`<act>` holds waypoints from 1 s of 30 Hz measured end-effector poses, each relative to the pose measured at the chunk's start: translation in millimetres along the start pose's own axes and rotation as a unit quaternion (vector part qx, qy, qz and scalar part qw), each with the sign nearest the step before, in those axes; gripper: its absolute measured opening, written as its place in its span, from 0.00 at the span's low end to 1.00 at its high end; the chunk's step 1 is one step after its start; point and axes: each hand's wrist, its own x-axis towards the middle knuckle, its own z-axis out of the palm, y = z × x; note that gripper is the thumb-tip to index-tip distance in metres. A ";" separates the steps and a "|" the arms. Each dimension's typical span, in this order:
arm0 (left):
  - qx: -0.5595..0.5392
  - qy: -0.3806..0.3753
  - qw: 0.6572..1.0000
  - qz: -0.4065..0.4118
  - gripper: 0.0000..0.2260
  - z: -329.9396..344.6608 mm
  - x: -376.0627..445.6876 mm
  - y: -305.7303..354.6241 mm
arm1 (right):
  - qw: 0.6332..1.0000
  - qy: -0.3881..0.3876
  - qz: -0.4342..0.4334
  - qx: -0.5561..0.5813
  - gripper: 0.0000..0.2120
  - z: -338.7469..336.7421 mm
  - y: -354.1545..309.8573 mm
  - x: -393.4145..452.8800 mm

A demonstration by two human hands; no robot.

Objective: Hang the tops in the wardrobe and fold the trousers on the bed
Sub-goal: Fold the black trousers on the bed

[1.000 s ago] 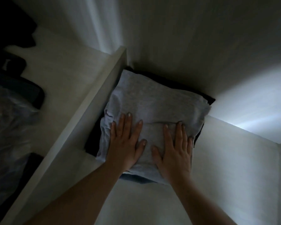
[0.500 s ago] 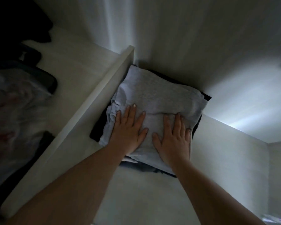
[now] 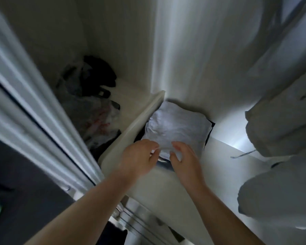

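Resting on a wardrobe shelf (image 3: pixel 233 161), the folded grey garment (image 3: pixel 177 128) tops a small stack of darker folded clothes (image 3: pixel 209 133), pushed against the divider panel (image 3: pixel 140 121) at 10 o'clock. Both hands hover just above its near edge: left hand (image 3: pixel 140 158) and right hand (image 3: pixel 184 160), each loosely spread with curled fingers, gripping nothing. The garment reads as soft knit, light, limp, not fragile, likely to sag and unfold if lifted by one corner. Best hold, by judgement: palms under both near corners, or flat on top to square it. A plastic bag (image 3: pixel 94 117) lies in the neighbouring compartment at 9 o'clock. Pale hanging clothes (image 3: pixel 279 124) occupy 3 o'clock, well apart.
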 end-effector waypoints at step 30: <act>0.170 0.280 0.797 -0.508 0.13 -142.1 -452.2 46.3 | 0.800 -0.420 -0.424 -0.064 0.19 51.1 -150.0 -156.9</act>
